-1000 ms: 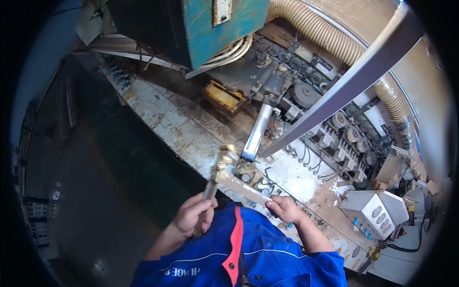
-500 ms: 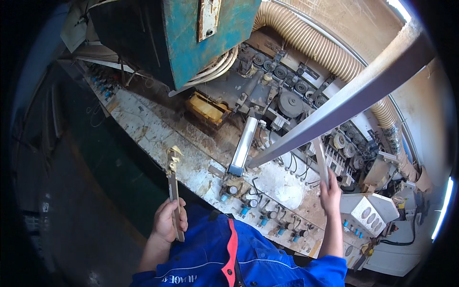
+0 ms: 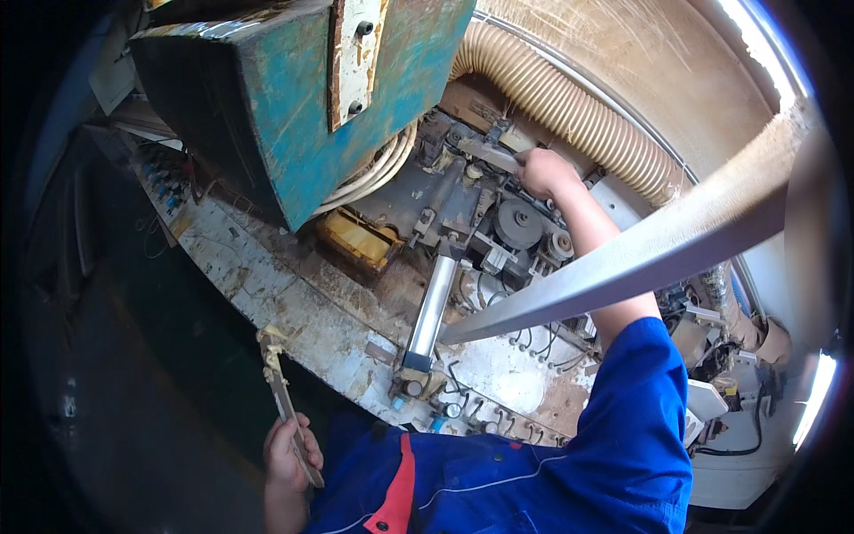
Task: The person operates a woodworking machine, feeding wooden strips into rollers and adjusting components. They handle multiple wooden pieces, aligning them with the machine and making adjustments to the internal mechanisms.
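the person's left hand is closed around the shank of a grimy open-ended spanner, held low and away from the machine, its head pointing up toward the stained white edge of the machine bed. the right hand reaches deep into the mechanism and grips the end of a flat metal tool, probably a second spanner, whose far end sits on a fitting just under the ribbed dust-extraction hose. judged from this, the work is mid-course: one tool is engaged inside the machine and the other is parked in reserve; nothing shows a part removed or a cover refitted. the silver pneumatic cylinder and the black pulley lie between the two hands, untouched. the fastener under the right-hand tool is hidden by clutter and cannot be identified. a dusty grey bar crosses the forearm, and the teal housing masks the upper left of the mechanism. the left side is too dark to read.
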Available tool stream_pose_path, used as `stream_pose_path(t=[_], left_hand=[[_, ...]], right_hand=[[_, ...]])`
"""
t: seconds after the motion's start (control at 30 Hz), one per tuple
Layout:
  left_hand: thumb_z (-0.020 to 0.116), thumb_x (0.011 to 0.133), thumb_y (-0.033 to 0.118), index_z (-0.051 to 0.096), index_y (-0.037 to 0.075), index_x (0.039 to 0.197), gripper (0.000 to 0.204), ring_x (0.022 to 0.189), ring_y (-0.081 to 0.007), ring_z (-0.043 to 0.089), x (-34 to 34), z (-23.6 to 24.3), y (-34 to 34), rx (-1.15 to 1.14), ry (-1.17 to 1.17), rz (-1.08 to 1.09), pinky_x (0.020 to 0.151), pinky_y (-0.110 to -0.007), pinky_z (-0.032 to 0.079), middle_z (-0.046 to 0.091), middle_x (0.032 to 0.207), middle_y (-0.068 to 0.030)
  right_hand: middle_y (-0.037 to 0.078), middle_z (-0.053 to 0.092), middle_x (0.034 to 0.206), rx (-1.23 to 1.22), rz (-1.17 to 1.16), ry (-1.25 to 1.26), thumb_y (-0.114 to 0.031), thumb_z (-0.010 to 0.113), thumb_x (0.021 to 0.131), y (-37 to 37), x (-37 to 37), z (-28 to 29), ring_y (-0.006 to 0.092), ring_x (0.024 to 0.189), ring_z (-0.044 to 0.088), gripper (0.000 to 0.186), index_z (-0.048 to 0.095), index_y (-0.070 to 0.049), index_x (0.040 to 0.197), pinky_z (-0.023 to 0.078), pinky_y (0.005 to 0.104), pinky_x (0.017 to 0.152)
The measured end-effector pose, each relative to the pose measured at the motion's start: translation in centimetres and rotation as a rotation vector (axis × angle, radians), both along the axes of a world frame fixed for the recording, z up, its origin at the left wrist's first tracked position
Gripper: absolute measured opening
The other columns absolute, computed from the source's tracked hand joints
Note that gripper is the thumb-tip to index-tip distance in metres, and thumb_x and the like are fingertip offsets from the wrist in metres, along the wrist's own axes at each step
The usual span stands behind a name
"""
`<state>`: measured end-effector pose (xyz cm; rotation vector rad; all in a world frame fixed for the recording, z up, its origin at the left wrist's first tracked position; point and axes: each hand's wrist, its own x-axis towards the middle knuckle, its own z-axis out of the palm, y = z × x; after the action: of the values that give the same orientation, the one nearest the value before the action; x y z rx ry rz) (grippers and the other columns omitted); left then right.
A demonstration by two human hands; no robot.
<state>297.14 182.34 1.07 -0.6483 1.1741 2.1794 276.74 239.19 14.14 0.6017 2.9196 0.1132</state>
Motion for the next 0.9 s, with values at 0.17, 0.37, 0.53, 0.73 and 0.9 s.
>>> stream_pose_path(t=[0.17, 0.37, 0.53, 0.73, 0.9], left_hand=[[0.048, 0.101, 0.025, 0.057, 0.004, 0.102, 0.023, 0.041, -0.0196, 0.052, 1.0, -0.7, -0.3, -0.02, -0.044, 0.089, 0.038, -0.035, 0.047, 0.055, 0.06, -0.0087], [0.047, 0.101, 0.025, 0.057, 0.004, 0.102, 0.023, 0.041, -0.0192, 0.052, 1.7, -0.5, 0.1, -0.065, -0.06, 0.135, 0.038, -0.034, 0.047, 0.055, 0.06, -0.0084], [0.048, 0.101, 0.026, 0.056, 0.003, 0.103, 0.024, 0.041, -0.0191, 0.052, 1.7, -1.1, 0.8, -0.029, -0.065, 0.106, 0.039, -0.033, 0.047, 0.055, 0.061, -0.0087], [0.048, 0.1, 0.025, 0.055, 0.003, 0.103, 0.024, 0.041, -0.0197, 0.052, 2.3, -0.5, 1.2, -0.044, -0.067, 0.098, 0.039, -0.034, 0.047, 0.055, 0.061, -0.0095], [0.048, 0.1, 0.025, 0.055, 0.003, 0.103, 0.024, 0.042, -0.02, 0.052, 3.1, -0.6, 0.9, -0.048, -0.099, 0.116, 0.04, -0.034, 0.047, 0.055, 0.061, -0.0095]], right_hand=[[0.022, 0.068, 0.122, -0.028, -0.026, -0.116, -0.01, 0.059, 0.084, 1.0, -4.4, -0.6, 0.0349, 0.113, 0.067, 0.033, 0.072, -0.001, 0.113, 0.054, 0.0428, 0.092], [0.023, 0.069, 0.118, 0.051, 0.026, -0.145, -0.003, 0.06, 0.078, -0.8, -6.9, 0.1, 0.0352, 0.11, 0.068, 0.033, 0.073, 0.003, 0.108, 0.056, 0.0416, 0.089], [0.022, 0.069, 0.12, 0.044, 0.01, -0.081, -0.008, 0.059, 0.083, -0.6, -7.2, -1.0, 0.0346, 0.113, 0.067, 0.033, 0.073, 0.001, 0.111, 0.053, 0.0419, 0.097], [0.023, 0.072, 0.108, -0.05, 0.035, -0.133, 0.004, 0.068, 0.069, 1.4, -9.7, -4.1, 0.0335, 0.102, 0.072, 0.024, 0.076, 0.002, 0.091, 0.058, 0.0414, 0.081], [0.02, 0.074, 0.103, -0.006, 0.018, -0.306, 0.003, 0.062, 0.07, 0.7, -11.0, -2.6, 0.0315, 0.098, 0.073, 0.025, 0.076, 0.002, 0.09, 0.058, 0.0442, 0.078]])
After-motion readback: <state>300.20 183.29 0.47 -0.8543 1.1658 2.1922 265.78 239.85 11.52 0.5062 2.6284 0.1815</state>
